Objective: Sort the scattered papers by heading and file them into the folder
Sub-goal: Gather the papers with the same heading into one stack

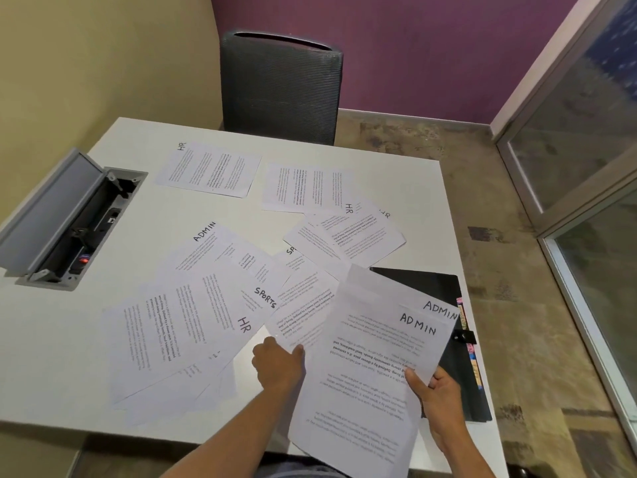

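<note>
A white table stands by cream and purple walls, a dark mesh chair behind it.

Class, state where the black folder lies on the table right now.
In the head view, the black folder lies at the table's right edge, partly under the ADMIN sheets held in the right hand.

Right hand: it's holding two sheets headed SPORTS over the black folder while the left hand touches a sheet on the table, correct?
Not quite. The head view shows the right hand holding two sheets headed ADMIN, not SPORTS. They do hang over the black folder, and the left hand does touch a sheet on the table.
</note>
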`<state>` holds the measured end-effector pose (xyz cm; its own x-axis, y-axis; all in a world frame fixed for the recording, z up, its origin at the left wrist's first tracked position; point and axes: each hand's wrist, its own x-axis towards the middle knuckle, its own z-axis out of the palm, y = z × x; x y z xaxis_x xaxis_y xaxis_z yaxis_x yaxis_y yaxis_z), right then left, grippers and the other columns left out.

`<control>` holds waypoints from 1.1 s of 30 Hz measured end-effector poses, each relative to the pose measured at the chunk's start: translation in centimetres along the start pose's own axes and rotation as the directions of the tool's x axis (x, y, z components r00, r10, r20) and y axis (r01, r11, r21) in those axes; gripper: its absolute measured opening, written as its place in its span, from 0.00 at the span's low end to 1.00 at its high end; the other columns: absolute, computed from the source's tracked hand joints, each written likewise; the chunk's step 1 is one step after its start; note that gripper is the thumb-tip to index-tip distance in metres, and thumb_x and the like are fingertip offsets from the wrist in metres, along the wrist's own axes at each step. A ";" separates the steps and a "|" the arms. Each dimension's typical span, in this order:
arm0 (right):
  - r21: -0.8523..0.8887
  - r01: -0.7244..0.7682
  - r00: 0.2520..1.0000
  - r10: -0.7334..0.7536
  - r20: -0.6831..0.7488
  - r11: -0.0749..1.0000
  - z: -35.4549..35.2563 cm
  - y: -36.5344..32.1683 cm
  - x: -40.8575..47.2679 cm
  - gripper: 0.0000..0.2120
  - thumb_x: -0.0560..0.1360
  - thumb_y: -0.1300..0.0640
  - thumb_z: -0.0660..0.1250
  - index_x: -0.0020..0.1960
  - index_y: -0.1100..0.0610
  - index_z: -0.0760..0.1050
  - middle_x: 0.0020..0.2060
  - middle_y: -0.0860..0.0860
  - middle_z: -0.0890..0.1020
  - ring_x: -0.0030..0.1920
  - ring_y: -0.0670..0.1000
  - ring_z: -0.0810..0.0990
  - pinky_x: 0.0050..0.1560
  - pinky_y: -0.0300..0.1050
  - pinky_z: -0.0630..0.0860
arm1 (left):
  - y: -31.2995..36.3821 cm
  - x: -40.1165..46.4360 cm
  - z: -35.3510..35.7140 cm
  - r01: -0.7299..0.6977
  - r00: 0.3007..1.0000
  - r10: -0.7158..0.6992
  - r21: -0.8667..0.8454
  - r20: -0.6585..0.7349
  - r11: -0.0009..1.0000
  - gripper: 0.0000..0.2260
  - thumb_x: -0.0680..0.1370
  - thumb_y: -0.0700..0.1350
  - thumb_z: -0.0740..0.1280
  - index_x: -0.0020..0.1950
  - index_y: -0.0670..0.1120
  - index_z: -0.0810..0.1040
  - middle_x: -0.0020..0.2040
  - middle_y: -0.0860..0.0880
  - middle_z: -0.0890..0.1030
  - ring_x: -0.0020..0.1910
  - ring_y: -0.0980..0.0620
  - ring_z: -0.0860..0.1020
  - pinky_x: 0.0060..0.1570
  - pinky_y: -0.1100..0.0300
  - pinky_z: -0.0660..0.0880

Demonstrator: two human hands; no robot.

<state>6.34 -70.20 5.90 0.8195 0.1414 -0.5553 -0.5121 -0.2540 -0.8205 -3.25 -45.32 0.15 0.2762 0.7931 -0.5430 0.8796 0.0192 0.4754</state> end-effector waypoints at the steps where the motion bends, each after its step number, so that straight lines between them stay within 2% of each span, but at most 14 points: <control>1: 0.007 -0.011 1.000 0.011 0.001 1.000 -0.4 0.1 0.1 0.12 0.74 0.65 0.71 0.56 0.56 0.79 0.47 0.51 0.87 0.46 0.53 0.86 0.36 0.46 0.82 | 0.3 -0.2 0.6 0.021 0.999 -0.020 0.028 -0.026 0.999 0.30 0.73 0.55 0.72 0.67 0.40 0.67 0.66 0.40 0.68 0.65 0.40 0.68 0.60 0.46 0.72; 3: 0.021 -0.035 0.999 0.035 -0.006 0.999 -1.1 0.4 0.3 0.13 0.74 0.66 0.71 0.57 0.57 0.79 0.49 0.52 0.86 0.50 0.55 0.85 0.42 0.49 0.82 | 0.8 -0.5 1.7 0.074 0.995 -0.070 0.064 -0.066 0.995 0.34 0.72 0.55 0.74 0.69 0.40 0.63 0.69 0.40 0.64 0.67 0.41 0.66 0.62 0.46 0.71; 6: 0.039 -0.051 0.999 0.052 -0.011 0.998 -1.9 0.8 0.7 0.13 0.74 0.67 0.70 0.57 0.57 0.79 0.50 0.52 0.86 0.51 0.55 0.84 0.44 0.50 0.81 | 1.4 -0.5 2.7 0.106 0.990 -0.096 0.096 -0.104 0.990 0.38 0.70 0.52 0.76 0.71 0.42 0.59 0.72 0.41 0.59 0.68 0.41 0.64 0.65 0.48 0.69; 10: 0.031 -0.067 0.998 0.067 0.005 0.997 -2.3 1.2 1.1 0.13 0.74 0.68 0.70 0.57 0.57 0.79 0.51 0.51 0.85 0.52 0.55 0.84 0.48 0.51 0.80 | 1.7 -0.1 3.7 0.108 0.984 -0.102 0.033 -0.147 0.994 0.36 0.69 0.42 0.76 0.70 0.43 0.59 0.70 0.41 0.60 0.62 0.41 0.67 0.62 0.49 0.72; 13: -0.007 -0.072 0.997 0.072 0.032 0.997 -2.2 1.0 1.3 0.12 0.75 0.66 0.70 0.56 0.55 0.79 0.50 0.50 0.85 0.51 0.54 0.84 0.46 0.51 0.80 | 1.9 -0.1 4.0 0.099 0.987 -0.107 -0.077 -0.118 0.992 0.37 0.69 0.36 0.74 0.72 0.45 0.57 0.70 0.42 0.58 0.62 0.40 0.67 0.61 0.49 0.73; 15: -0.024 -0.065 0.997 0.066 0.047 0.998 -2.1 0.9 1.3 0.11 0.75 0.66 0.70 0.54 0.55 0.78 0.48 0.47 0.84 0.48 0.51 0.83 0.41 0.46 0.79 | 1.9 0.0 4.1 0.098 0.989 -0.109 -0.111 -0.098 0.989 0.39 0.68 0.35 0.73 0.73 0.47 0.56 0.70 0.43 0.56 0.64 0.40 0.66 0.61 0.48 0.73; 17: -0.042 -0.061 0.996 0.064 0.059 0.997 -1.9 0.8 1.3 0.10 0.75 0.65 0.70 0.53 0.54 0.78 0.47 0.46 0.84 0.47 0.50 0.83 0.37 0.43 0.76 | 2.0 0.2 4.3 0.126 0.986 -0.141 -0.157 -0.088 0.980 0.40 0.67 0.35 0.74 0.72 0.48 0.56 0.69 0.42 0.57 0.63 0.40 0.68 0.60 0.47 0.74; 20: -0.051 -0.053 0.996 0.057 0.074 0.997 -2.0 0.6 1.6 0.11 0.75 0.65 0.71 0.54 0.53 0.78 0.46 0.45 0.84 0.47 0.50 0.84 0.36 0.44 0.77 | 2.6 0.3 4.1 0.127 0.987 -0.145 -0.217 -0.068 0.968 0.41 0.68 0.34 0.73 0.74 0.47 0.54 0.67 0.41 0.59 0.63 0.41 0.68 0.58 0.50 0.75; 24: -0.029 -0.052 0.996 0.053 0.070 0.998 -2.7 0.4 2.1 0.10 0.75 0.65 0.70 0.54 0.54 0.79 0.47 0.48 0.86 0.47 0.52 0.85 0.39 0.50 0.80 | 2.5 -0.5 2.9 0.122 0.992 -0.124 -0.275 0.011 0.954 0.45 0.68 0.31 0.72 0.78 0.49 0.50 0.65 0.41 0.66 0.60 0.40 0.73 0.48 0.53 0.74; 26: -0.004 -0.054 0.997 0.054 0.054 0.999 -3.3 0.4 2.4 0.11 0.75 0.65 0.70 0.55 0.55 0.79 0.48 0.50 0.87 0.48 0.54 0.85 0.46 0.57 0.82 | 1.3 -0.6 2.4 0.073 0.997 -0.061 -0.295 0.048 0.953 0.47 0.68 0.32 0.72 0.78 0.50 0.49 0.63 0.42 0.73 0.59 0.39 0.76 0.48 0.51 0.77; 28: 0.011 -0.053 0.998 0.052 0.034 0.999 -3.9 0.3 2.8 0.12 0.75 0.65 0.71 0.56 0.56 0.79 0.50 0.53 0.87 0.50 0.56 0.85 0.53 0.64 0.80 | -0.1 -1.0 1.8 -0.012 0.997 0.034 -0.312 0.066 0.950 0.41 0.73 0.40 0.71 0.78 0.51 0.50 0.61 0.45 0.77 0.56 0.42 0.77 0.51 0.50 0.77; 30: 0.020 -0.052 0.998 0.051 0.019 0.998 -4.3 0.3 3.0 0.12 0.75 0.64 0.71 0.58 0.56 0.79 0.51 0.54 0.86 0.52 0.58 0.85 0.55 0.67 0.79 | -1.7 -1.3 1.2 -0.063 0.993 0.091 -0.303 0.079 0.951 0.34 0.75 0.44 0.70 0.76 0.51 0.55 0.55 0.50 0.78 0.50 0.47 0.78 0.47 0.53 0.76; 33: 0.016 -0.055 0.998 0.054 0.023 0.998 -4.4 0.4 3.4 0.13 0.75 0.63 0.71 0.59 0.57 0.79 0.52 0.54 0.86 0.53 0.58 0.84 0.55 0.68 0.78 | -3.9 -1.2 0.4 -0.105 0.984 0.131 -0.206 0.118 0.973 0.19 0.74 0.48 0.67 0.63 0.50 0.68 0.47 0.54 0.80 0.44 0.51 0.80 0.46 0.47 0.80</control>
<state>10.06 -74.01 4.32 0.7843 0.1494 -0.6021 -0.5604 -0.2456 -0.7909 -6.88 -46.54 -1.34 0.4326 0.7116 -0.5537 0.7471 0.0608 0.6619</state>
